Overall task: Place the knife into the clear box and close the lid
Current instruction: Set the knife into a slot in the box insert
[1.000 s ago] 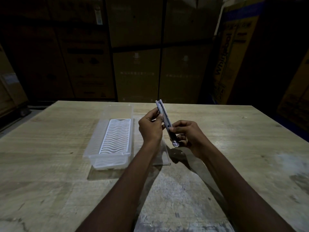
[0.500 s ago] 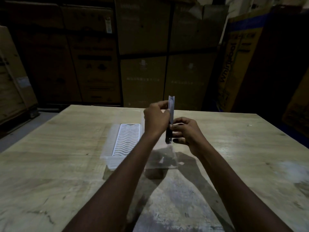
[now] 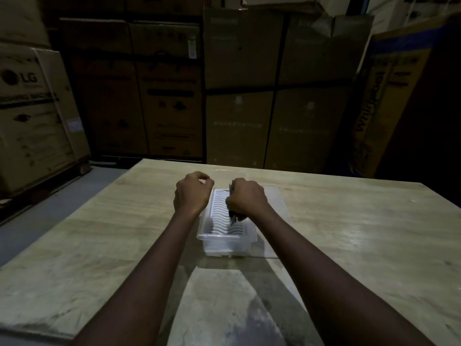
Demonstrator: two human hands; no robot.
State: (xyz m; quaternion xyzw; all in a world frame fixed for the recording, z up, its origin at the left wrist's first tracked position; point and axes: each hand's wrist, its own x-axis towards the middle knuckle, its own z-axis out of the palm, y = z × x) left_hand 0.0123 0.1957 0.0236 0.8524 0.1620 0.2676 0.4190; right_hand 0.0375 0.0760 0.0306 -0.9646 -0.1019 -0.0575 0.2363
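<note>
The clear box (image 3: pixel 225 247) stands open in the middle of the wooden table, with a white wavy grid insert (image 3: pixel 219 208) inside. My right hand (image 3: pixel 247 198) is over the box, closed around the knife (image 3: pixel 232 216), whose dark end points down onto the insert. My left hand (image 3: pixel 192 193) hovers at the box's left rim with its fingers curled and nothing visible in it. The clear lid (image 3: pixel 279 221) lies flat on the table just right of the box, partly hidden by my right forearm.
The wooden table (image 3: pixel 361 245) has a worn grey patch near its front edge. Tall cardboard boxes (image 3: pixel 239 96) are stacked behind the table, with more at the left (image 3: pixel 32 116) and right. A grey floor strip lies left of the table.
My hands have come apart: the left hand let go of the knife, and the right hand lowered it from upright in front of me down into the box. The view has shifted.
</note>
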